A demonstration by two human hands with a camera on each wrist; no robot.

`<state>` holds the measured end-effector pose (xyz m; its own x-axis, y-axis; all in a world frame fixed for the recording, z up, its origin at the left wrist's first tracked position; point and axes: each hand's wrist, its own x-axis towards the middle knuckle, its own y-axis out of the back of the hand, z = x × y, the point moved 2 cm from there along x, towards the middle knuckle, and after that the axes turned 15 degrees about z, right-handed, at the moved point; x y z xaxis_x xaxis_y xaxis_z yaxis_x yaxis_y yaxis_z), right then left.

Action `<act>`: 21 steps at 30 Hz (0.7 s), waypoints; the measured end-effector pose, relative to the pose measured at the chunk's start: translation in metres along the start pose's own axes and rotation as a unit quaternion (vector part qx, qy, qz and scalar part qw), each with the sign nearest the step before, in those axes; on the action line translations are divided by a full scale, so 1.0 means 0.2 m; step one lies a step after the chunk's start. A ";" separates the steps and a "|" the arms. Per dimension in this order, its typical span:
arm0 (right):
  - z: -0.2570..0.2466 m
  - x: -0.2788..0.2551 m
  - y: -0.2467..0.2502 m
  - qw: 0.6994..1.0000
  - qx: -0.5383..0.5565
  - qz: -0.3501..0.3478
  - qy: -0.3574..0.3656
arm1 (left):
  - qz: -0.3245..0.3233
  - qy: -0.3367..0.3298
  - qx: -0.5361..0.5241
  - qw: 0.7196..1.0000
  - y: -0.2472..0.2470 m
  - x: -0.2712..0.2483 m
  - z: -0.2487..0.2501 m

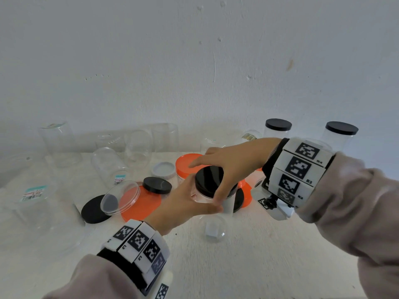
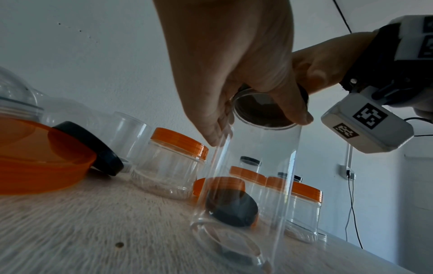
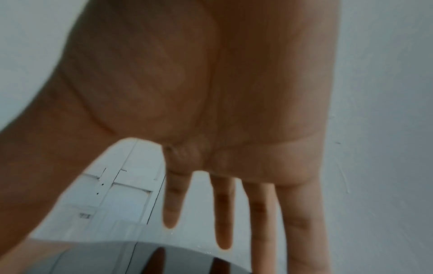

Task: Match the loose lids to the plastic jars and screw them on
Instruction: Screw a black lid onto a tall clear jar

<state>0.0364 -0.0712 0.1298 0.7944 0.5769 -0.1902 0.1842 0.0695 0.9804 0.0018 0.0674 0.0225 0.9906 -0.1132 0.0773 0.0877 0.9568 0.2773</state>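
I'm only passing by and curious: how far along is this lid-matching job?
Partly done: two black-lidded jars stand capped at the back. In hand: the left hand grips a clear jar while the right hand holds its black lid. Left: loose lids like the orange lid and several open jars.

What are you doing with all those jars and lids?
A person is putting lids on plastic jars. The left hand grips a tall clear jar near its top, steadying it upright on the table. The right hand holds a black lid on the jar's mouth, fingers spread around its rim. More black and orange lids lie loose nearby, and several jars at the back are already capped.
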 end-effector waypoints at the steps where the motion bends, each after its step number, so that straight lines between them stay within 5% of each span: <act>1: 0.00 0.00 0.01 1.000 0.011 -0.005 0.016 | -0.001 -0.003 0.000 1.000 0.00 0.00 0.00; 5: 0.01 0.00 0.01 0.998 0.045 0.013 0.041 | -0.004 -0.011 0.003 1.000 0.00 0.00 0.01; 12: 0.03 0.03 -0.05 0.997 -0.005 0.063 -0.039 | -0.005 0.001 0.012 1.000 0.00 0.00 0.00; 16: 0.03 0.00 -0.01 0.999 0.046 0.012 0.011 | 0.001 -0.004 0.008 1.000 0.00 0.00 0.01; 21: 0.03 0.01 -0.02 0.998 0.045 0.034 0.024 | -0.004 -0.008 0.003 1.000 0.00 0.00 0.01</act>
<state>0.0414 -0.0751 0.1256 0.7781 0.6167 -0.1195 0.1847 -0.0429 0.9819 0.0012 0.0658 0.0246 0.9879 -0.1256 0.0911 0.0951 0.9540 0.2842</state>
